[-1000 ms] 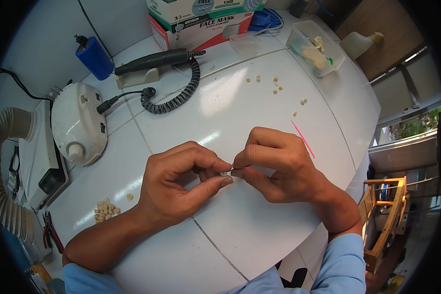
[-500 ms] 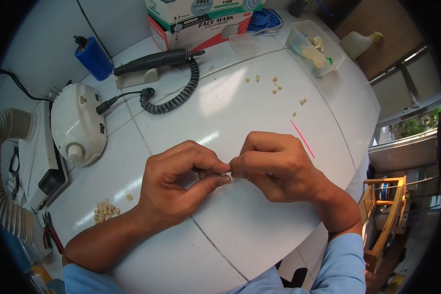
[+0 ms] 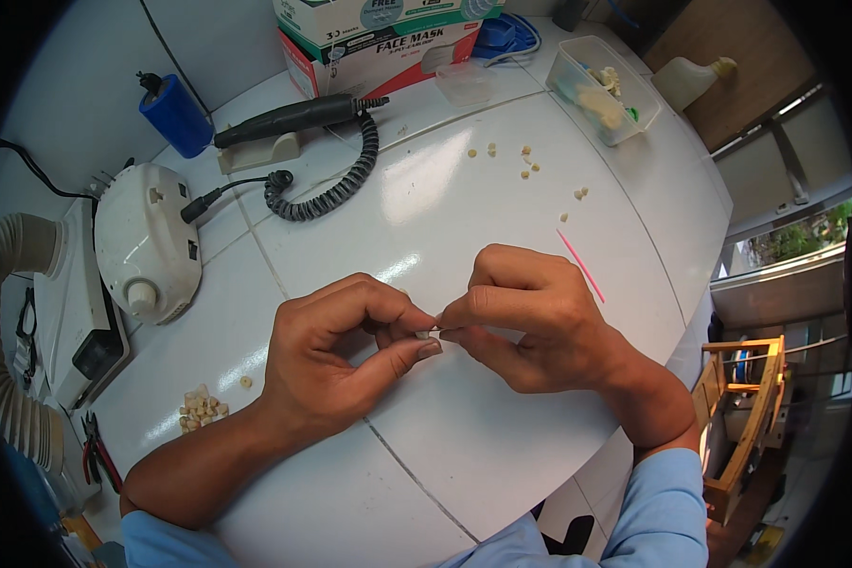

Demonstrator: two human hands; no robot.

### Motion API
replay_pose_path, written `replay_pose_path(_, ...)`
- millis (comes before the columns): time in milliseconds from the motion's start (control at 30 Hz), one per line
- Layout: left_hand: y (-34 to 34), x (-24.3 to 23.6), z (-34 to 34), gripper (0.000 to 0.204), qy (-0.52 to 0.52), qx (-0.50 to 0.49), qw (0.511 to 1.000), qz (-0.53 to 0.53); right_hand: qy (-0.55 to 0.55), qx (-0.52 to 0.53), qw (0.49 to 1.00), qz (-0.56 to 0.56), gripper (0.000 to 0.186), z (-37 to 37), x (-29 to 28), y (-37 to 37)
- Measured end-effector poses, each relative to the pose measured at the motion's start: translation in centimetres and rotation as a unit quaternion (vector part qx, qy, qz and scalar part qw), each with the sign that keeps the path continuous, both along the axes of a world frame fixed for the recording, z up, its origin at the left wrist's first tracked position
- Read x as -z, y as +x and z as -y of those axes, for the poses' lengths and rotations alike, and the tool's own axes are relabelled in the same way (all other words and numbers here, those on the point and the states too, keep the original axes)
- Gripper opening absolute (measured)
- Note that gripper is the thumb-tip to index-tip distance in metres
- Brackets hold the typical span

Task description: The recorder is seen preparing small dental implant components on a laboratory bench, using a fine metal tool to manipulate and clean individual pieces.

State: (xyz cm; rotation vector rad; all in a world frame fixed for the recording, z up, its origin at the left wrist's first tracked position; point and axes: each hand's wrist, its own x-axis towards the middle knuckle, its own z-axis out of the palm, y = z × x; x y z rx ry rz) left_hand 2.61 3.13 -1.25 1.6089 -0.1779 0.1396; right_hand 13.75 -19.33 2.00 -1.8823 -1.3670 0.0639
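Note:
My left hand (image 3: 336, 350) is closed in a pinch, thumb and forefinger gripping a tiny whitish piece (image 3: 433, 333). From the right, the pinched thumb and forefinger of my right hand (image 3: 530, 317) meet the other end of this piece; the fingertips hide most of its shape. Beside my left forearm lies a small heap of cream-coloured, tooth-like pieces (image 3: 199, 409), with a single one (image 3: 246, 381) apart from it. Beyond my right hand, several similar pieces (image 3: 526, 161) are scattered on the white tiled tabletop (image 3: 483, 445). A thin pink stick (image 3: 580, 265) rests near my right knuckles.
At the left stand a white control unit (image 3: 147, 246), a ribbed hose (image 3: 14, 256) and red-handled pliers (image 3: 99, 450). A black rotary handpiece (image 3: 289, 121) with a coiled cord sits on its rest. Cardboard boxes (image 3: 388, 57) and a clear plastic tub (image 3: 604, 95) occupy the back.
My right fingertips have shifted slightly, and more of the whitish piece shows between my two hands. The whole view has moved a little.

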Motion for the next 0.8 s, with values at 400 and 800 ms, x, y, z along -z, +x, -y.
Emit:
replay_pose_path(400, 0.0, -0.1, -0.1, 0.017, 0.02, 0.006, 1.0, 0.006, -0.003, -0.014, 1.0, -0.01, 0.016, 0.1, 0.0, -0.1)
replay_pose_path(800, -0.3, -0.2, -0.2, 0.02, -0.018, 0.016, 0.999, -0.031, -0.008, 0.038, 0.999, -0.002, 0.011, 0.4, -0.6, 0.6)
